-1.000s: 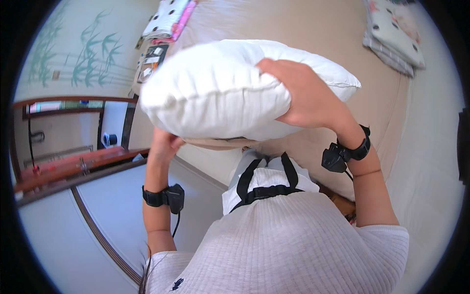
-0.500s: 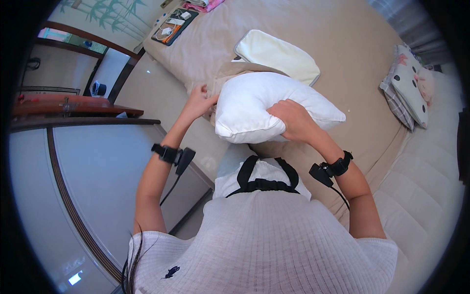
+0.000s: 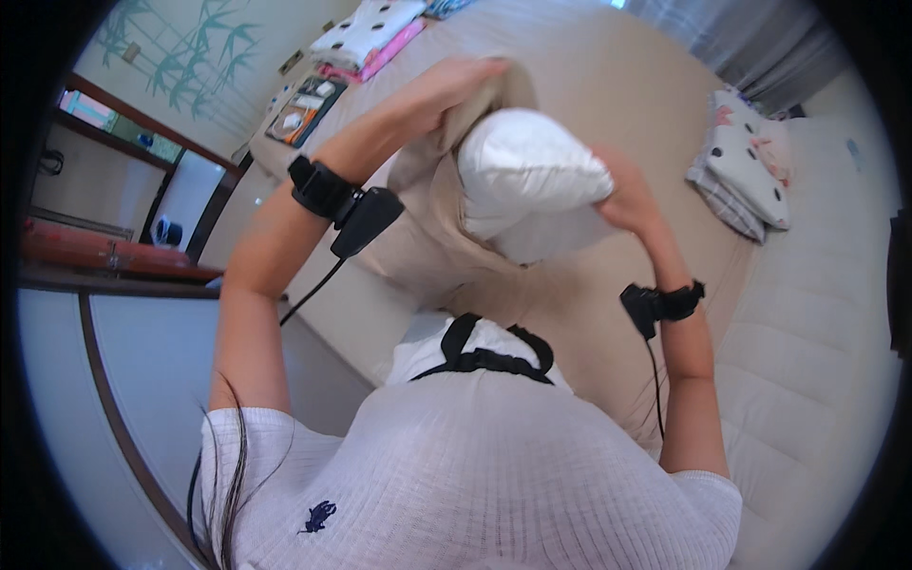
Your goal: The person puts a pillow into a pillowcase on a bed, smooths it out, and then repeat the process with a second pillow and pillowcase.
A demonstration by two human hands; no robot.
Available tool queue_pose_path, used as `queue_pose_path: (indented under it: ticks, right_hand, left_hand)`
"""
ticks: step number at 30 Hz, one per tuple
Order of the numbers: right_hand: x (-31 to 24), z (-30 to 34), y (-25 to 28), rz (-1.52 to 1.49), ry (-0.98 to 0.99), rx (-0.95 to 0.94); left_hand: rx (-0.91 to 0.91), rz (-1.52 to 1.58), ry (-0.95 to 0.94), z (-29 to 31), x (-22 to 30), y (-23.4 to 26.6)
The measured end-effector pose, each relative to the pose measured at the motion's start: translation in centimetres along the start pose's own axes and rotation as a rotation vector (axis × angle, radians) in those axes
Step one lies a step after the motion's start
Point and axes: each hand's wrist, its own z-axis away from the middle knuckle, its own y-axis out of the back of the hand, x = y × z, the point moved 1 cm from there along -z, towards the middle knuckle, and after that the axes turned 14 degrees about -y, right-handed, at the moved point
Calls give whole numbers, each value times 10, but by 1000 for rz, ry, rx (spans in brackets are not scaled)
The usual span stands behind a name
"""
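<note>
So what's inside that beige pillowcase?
A white pillow sits partly inside the beige pillowcase; its upper end sticks out. The left hand holds the case's opening and the right hand grips the pillow. The lower end is covered.

One view only, from a fisheye camera on the person's head, looking steeply down over the white-knit chest and shoulders that fill the lower frame. It faces forward and down onto a beige bed (image 3: 608, 85) running from centre to the upper right, close enough that the raised left hand (image 3: 456, 81) and right hand (image 3: 622, 195) sit in the upper middle with the white pillow (image 3: 532, 171) between them. Straight edges bow near the dark rim; a wooden ledge (image 3: 104, 252) curves at left.
</note>
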Motion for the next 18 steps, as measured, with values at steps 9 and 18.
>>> queue_pose_path:
  ticks: [9, 18]
  right_hand:
    - [-111, -16, 106, 169, 513, 306]
    - [-15, 50, -73, 170, 209, -135]
  left_hand:
    - [240, 99, -863, 119, 137, -29]
    - [218, -325, 34, 184, -105, 15]
